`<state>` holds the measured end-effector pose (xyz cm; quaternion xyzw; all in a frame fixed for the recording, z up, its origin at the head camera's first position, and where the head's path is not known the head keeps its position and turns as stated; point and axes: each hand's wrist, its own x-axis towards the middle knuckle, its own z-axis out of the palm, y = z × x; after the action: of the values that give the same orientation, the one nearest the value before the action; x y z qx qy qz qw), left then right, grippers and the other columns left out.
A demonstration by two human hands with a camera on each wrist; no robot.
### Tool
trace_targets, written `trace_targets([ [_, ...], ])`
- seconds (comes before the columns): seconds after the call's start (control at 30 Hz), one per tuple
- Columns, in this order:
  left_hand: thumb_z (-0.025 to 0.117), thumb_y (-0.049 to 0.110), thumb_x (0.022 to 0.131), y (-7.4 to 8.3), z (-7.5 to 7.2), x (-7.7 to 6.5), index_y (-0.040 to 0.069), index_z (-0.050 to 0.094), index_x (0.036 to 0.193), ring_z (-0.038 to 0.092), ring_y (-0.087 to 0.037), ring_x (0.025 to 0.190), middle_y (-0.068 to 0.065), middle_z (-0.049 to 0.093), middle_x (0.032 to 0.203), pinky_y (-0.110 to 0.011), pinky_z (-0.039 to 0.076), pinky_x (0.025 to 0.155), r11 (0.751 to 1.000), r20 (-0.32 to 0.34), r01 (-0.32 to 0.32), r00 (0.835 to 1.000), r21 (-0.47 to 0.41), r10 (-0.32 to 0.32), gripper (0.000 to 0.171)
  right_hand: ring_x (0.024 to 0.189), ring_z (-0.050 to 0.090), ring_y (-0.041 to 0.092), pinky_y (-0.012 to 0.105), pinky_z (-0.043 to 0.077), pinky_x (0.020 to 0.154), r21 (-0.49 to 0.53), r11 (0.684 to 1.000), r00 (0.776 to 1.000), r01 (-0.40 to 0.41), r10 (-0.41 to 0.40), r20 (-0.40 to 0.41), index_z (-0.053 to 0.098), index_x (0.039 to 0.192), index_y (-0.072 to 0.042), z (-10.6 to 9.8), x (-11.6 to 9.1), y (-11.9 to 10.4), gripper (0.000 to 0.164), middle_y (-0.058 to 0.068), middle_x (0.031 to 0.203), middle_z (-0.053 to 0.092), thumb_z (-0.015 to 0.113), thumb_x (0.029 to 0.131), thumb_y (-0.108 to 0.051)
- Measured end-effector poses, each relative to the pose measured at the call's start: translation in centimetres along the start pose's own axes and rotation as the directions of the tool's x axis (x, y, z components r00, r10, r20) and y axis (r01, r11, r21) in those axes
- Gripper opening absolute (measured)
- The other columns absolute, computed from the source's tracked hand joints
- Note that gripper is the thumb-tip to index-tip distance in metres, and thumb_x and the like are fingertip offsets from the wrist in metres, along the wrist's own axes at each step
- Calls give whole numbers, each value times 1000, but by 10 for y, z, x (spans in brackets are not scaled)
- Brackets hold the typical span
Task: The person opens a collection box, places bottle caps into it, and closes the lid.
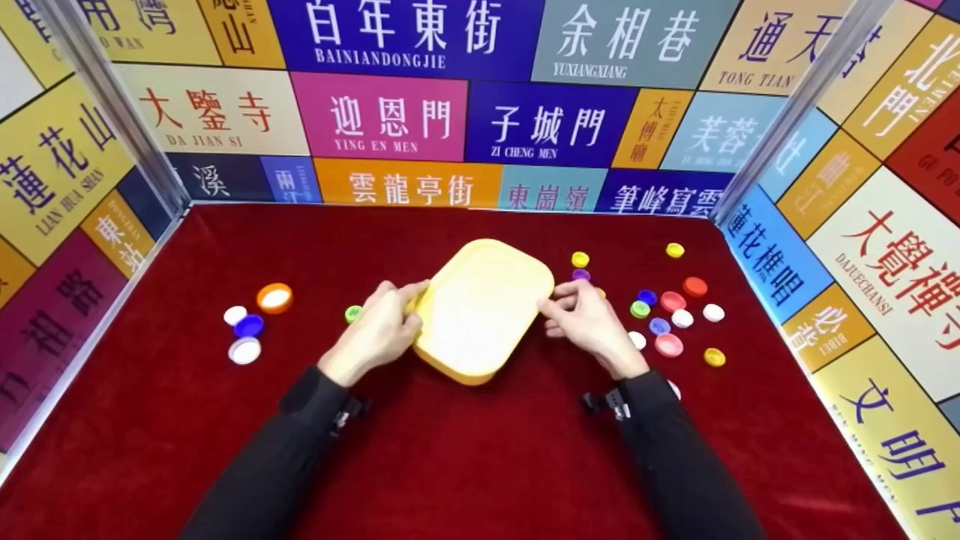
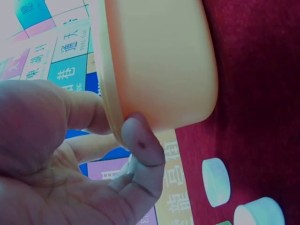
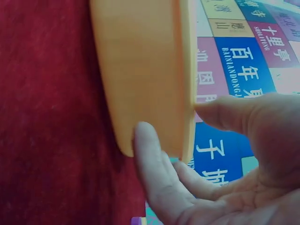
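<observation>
A yellow plastic container [image 1: 480, 311], rectangular with rounded corners, sits tilted to one side in the middle of the red cloth. Its pale top faces up, and I cannot tell whether that is a lid or the inside. My left hand [image 1: 375, 326] grips its left edge, thumb and fingers about the rim in the left wrist view. On the opposite edge my right hand [image 1: 591, 324] holds it, with the thumb [image 3: 218, 110] at the rim and a finger [image 3: 147, 145] against the side wall. A green cap [image 1: 352, 313] lies beside the left hand, partly hidden.
To the left lie several bottle caps, among them an orange one [image 1: 274, 298] and a blue one [image 1: 249, 325]. Many more are scattered at the right, including a red cap [image 1: 694, 286] and a yellow cap [image 1: 714, 357]. Printed panels [image 1: 382, 116] wall the red table [image 1: 480, 465] at back and sides.
</observation>
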<state>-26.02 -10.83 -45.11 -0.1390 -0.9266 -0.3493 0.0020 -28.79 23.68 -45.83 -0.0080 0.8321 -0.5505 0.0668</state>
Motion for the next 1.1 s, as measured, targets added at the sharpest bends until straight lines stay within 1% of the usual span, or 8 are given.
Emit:
trace_targets([
  [0.17, 57, 5, 112, -2, -2, 1, 3, 57, 171, 57, -31, 104, -22, 65, 124, -37, 50, 88, 1000, 29, -23, 999, 4, 23, 59, 104, 83, 27, 35, 73, 91, -21, 996, 993, 84, -86, -87, 60, 160, 5, -2, 8, 7, 59, 28, 140, 74, 79, 109, -17],
  [0.43, 56, 3, 112, -7, -3, -1, 4, 57, 171, 55, -28, 104, -19, 64, 119, -35, 50, 89, 995, 40, -96, 995, -6, 97, 59, 124, 80, 38, 17, 65, 84, -97, 985, 980, 145, -156, -121, 71, 159, -6, -6, 12, 13, 53, 20, 154, 76, 79, 108, -18],
  [0.57, 57, 2, 112, -7, -2, 0, 4, 58, 170, 55, -28, 103, -19, 66, 119, -35, 50, 89, 993, 46, -114, 992, -7, 114, 59, 115, 82, 33, 14, 59, 82, -193, 972, 971, 136, -169, -167, 77, 153, -9, -6, 13, 13, 48, 19, 140, 83, 81, 107, -23],
  [0.73, 57, 0, 110, -6, -1, 1, 5, 65, 166, 59, -30, 104, -21, 70, 121, -38, 52, 91, 993, 26, -119, 992, -17, 119, 57, 84, 78, 12, 15, 57, 71, -284, 951, 958, 123, -189, -216, 83, 142, -9, -10, 11, 11, 40, 17, 113, 87, 82, 104, -23],
  [0.83, 58, 2, 109, -5, -1, 1, 3, 69, 161, 62, -31, 104, -22, 72, 122, -38, 52, 90, 997, 12, -76, 997, -24, 76, 53, 70, 73, 4, 17, 59, 63, -284, 950, 961, 129, -190, -200, 83, 140, -7, -11, 10, 10, 38, 17, 105, 85, 80, 104, -20],
  [0.93, 61, 8, 110, -2, -5, -2, 0, 66, 162, 71, -27, 95, -22, 71, 121, -33, 58, 83, 998, 35, 28, 999, -56, -26, 53, 66, 72, 3, 18, 60, 61, -281, 951, 966, 131, -186, -179, 83, 141, -5, -12, 9, 10, 38, 18, 103, 84, 78, 105, -17],
  [1.03, 65, 13, 109, 4, -10, -7, -2, 56, 168, 81, -20, 79, -22, 72, 118, -30, 68, 75, 980, 101, 159, 984, -119, -147, 61, 66, 73, 6, 18, 60, 61, -290, 948, 969, 133, -186, -163, 82, 142, -4, -13, 8, 9, 40, 18, 103, 84, 76, 105, -15],
  [1.1, 66, 12, 107, 9, -13, -11, -5, 52, 167, 85, -23, 73, -23, 73, 116, -35, 72, 72, 959, 149, 222, 969, -175, -197, 63, 66, 73, 7, 18, 60, 61, -295, 946, 971, 135, -186, -153, 82, 143, -4, -13, 7, 8, 41, 19, 103, 84, 75, 104, -14],
])
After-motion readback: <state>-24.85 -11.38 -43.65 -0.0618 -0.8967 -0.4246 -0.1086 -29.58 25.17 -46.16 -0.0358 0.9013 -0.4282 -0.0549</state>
